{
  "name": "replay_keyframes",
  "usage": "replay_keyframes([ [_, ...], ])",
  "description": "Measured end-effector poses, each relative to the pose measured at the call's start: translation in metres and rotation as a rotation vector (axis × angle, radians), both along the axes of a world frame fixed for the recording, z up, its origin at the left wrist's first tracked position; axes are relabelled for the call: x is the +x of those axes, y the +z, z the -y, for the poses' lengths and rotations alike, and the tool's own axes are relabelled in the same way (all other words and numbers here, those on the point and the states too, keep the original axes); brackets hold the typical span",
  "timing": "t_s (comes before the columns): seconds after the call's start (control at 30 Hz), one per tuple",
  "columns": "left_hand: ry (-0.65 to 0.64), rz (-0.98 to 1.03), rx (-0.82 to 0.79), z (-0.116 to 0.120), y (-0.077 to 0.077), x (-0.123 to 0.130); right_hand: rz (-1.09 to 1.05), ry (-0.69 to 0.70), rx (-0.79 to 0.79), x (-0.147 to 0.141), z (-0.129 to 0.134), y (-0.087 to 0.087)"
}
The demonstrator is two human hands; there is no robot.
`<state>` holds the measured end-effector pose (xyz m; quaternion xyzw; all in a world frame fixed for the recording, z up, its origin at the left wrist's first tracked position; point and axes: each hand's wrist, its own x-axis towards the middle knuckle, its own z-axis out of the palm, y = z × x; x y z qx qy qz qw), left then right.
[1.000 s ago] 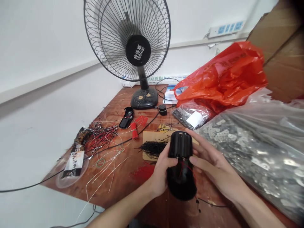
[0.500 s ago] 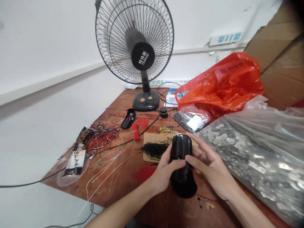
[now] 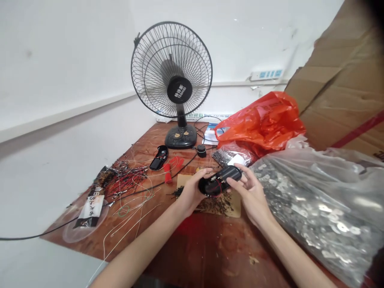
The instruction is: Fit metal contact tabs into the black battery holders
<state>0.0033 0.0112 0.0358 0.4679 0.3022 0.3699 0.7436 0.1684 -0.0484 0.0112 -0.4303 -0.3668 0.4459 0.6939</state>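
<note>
Both hands grip a black plastic housing [image 3: 220,181] with an open hollow, a thin red wire and small metal contacts inside. My left hand [image 3: 193,192] holds its left end. My right hand [image 3: 249,190] is closed on the right end, thumb on the ribbed part. The housing is tilted above a cardboard piece [image 3: 235,206], which carries a heap of short black wires [image 3: 217,203], partly hidden by the hands. A similar black housing [image 3: 159,158] lies farther back on the wooden table [image 3: 216,248], beside a bundle of short red wires [image 3: 168,173].
A fan [image 3: 180,136] stands at the back. To the right lie a clear bag of metal pieces [image 3: 324,208], a red plastic bag [image 3: 264,124] and a cardboard box [image 3: 339,80]. Red and black wires [image 3: 129,178] and a plastic lid [image 3: 70,234] are on the left.
The black housing has turned from upright to nearly sideways, and both hands have shifted their hold, now at its two ends. It has risen in view, and the camera view has shifted.
</note>
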Motion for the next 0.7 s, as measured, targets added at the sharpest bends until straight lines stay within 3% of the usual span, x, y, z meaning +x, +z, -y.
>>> replay_keyframes([
  [0.17, 0.223, -0.035, 0.279, -0.014, -0.017, 0.006, 0.039, 0.029, -0.052, -0.004, -0.016, -0.013],
  [0.27, 0.262, -0.063, 0.365, -0.011, -0.025, 0.007, 0.067, 0.005, -0.052, -0.012, -0.014, -0.023],
  [0.43, 0.226, -0.08, 0.39, -0.004, -0.031, 0.006, 0.07, -0.057, -0.023, -0.02, -0.009, -0.033],
  [0.7, 0.137, -0.032, 0.284, 0.009, -0.045, 0.014, 0.074, -0.181, -0.025, -0.011, -0.011, -0.041],
])
